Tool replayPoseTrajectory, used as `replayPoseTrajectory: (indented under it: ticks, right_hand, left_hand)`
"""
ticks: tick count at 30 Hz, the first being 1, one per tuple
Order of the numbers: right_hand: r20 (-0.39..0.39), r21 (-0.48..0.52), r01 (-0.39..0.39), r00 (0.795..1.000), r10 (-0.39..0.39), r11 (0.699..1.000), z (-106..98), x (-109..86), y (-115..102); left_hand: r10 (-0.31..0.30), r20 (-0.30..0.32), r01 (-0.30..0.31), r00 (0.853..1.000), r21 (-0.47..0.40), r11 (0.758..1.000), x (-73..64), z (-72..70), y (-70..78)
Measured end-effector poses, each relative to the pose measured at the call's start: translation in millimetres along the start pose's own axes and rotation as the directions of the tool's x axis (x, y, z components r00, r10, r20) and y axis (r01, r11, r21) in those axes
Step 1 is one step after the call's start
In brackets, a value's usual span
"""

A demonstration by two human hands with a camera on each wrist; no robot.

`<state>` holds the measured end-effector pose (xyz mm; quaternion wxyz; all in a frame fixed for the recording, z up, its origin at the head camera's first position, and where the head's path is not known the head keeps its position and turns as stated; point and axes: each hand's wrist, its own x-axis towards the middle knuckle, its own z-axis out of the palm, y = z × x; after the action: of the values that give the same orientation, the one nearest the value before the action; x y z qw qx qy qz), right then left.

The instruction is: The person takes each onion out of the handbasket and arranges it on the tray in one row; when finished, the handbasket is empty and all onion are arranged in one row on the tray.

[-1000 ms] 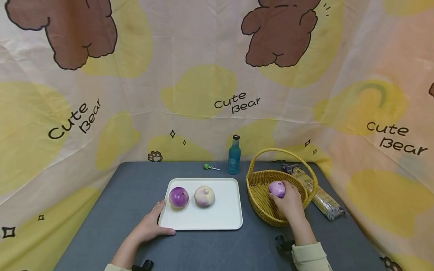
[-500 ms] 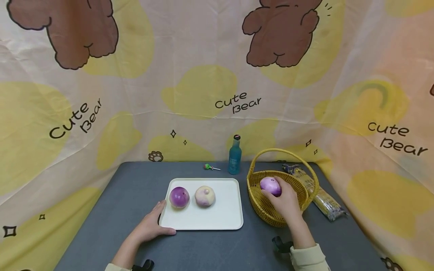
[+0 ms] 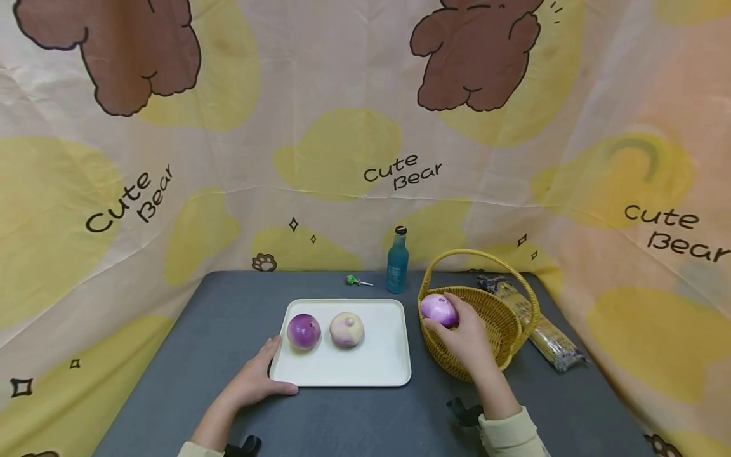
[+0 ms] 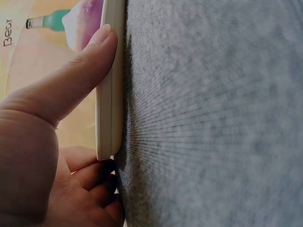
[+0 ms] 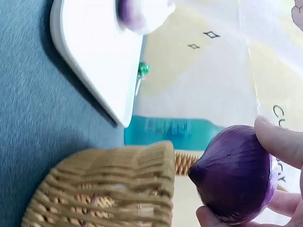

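In the head view my right hand (image 3: 468, 336) holds a purple onion (image 3: 438, 310) between thumb and fingers, over the left side of the yellow wicker basket (image 3: 502, 330). The right wrist view shows this onion (image 5: 236, 175) with its pointed tip toward the basket rim (image 5: 156, 156). My left hand (image 3: 251, 377) grips the near left corner of a white tray (image 3: 377, 362); its thumb (image 4: 90, 61) lies along the tray's edge in the left wrist view. On the tray sit a dark purple onion (image 3: 303, 331) and, beside it, a pale onion with purple patches (image 3: 346, 330).
Behind the tray stands a blue bottle (image 3: 397, 263), with a green-topped lollipop (image 3: 356, 280) lying to its left. A long plastic packet (image 3: 551, 336) lies to the right of the basket on the grey table (image 3: 354, 422). A bear-print cloth (image 3: 320, 152) hangs behind.
My right hand has carried the purple onion leftward, from over the middle of the basket to its left rim. My left hand and the tray have kept their places.
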<state>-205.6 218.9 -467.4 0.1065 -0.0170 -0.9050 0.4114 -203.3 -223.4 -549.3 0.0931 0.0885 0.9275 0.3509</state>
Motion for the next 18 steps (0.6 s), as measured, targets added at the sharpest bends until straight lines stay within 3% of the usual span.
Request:
replayPoseTrajectory:
  ticks: [18]
  right_hand:
    - [0.04,0.044,0.064,0.997,-0.066,0.997,40.9,-0.1,-26.1]
  left_hand:
    - [-0.003,0.01,0.002,1.0,0.019,1.0,1.9,0.8,-2.8]
